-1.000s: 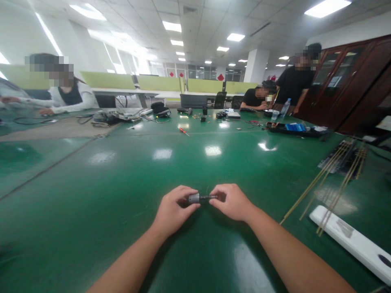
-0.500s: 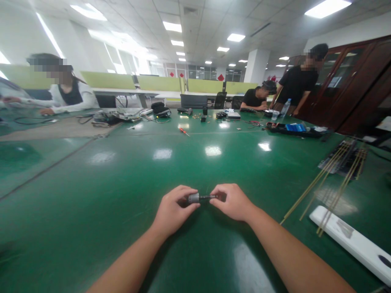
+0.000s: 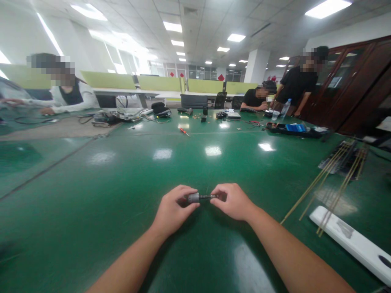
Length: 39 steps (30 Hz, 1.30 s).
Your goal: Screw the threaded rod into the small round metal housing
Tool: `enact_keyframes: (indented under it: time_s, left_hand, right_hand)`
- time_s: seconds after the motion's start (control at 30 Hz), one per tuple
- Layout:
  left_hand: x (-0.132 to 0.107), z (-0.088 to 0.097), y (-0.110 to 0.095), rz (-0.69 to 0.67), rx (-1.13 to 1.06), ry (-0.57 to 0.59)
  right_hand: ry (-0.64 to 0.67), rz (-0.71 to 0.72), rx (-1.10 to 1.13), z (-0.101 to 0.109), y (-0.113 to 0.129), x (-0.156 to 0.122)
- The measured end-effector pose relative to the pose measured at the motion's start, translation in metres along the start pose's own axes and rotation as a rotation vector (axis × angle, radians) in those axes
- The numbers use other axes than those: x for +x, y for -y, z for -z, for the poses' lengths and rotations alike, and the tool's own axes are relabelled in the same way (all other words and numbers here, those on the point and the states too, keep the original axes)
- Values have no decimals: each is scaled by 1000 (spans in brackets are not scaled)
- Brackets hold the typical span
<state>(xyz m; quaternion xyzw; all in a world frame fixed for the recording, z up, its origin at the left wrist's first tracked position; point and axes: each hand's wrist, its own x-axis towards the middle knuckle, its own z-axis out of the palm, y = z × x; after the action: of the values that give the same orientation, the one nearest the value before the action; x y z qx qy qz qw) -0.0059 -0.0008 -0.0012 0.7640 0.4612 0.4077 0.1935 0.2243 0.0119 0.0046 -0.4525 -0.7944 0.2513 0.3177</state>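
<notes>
Your left hand [image 3: 174, 209] has thumb and fingers curled round a grey cylinder [image 3: 193, 198], parted only by its thickness; your right hand [image 3: 235, 201] has thumb and forefinger nearly together, pinching the far end of the dark shaft [image 3: 204, 197] that runs out of the cylinder; the piece lies crosswise between your hands, low over the green table [image 3: 122, 228] (whether it touches the surface, I cannot tell). Off to your right, a long white case [image 3: 351, 244] lies at a slant; thin yellowish rods [image 3: 316, 178] stretch away from you, some crossing the case's end. Further out, an orange-handled screwdriver [image 3: 184, 131] lies alone near mid-table; beyond it, along the far side, you have a dark bag [image 3: 160, 110], small black blocks and loose parts; to their right, a black tray [image 3: 276, 129] with something blue in it, a clear bottle [image 3: 286, 108] upright just behind. Past these, a person in a white jacket [image 3: 84, 97] sits at left; at right, one person in black sits bent over the table, another stands beside; yellow-green partitions [image 3: 204, 85] close the background.
</notes>
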Motion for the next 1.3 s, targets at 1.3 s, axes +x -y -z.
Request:
enact_keyframes:
  time_s: [1.3]
  left_hand:
    - [1,-2,4,29,-28,-7]
  right_hand:
    - [-7,10,-10,5,-7,0]
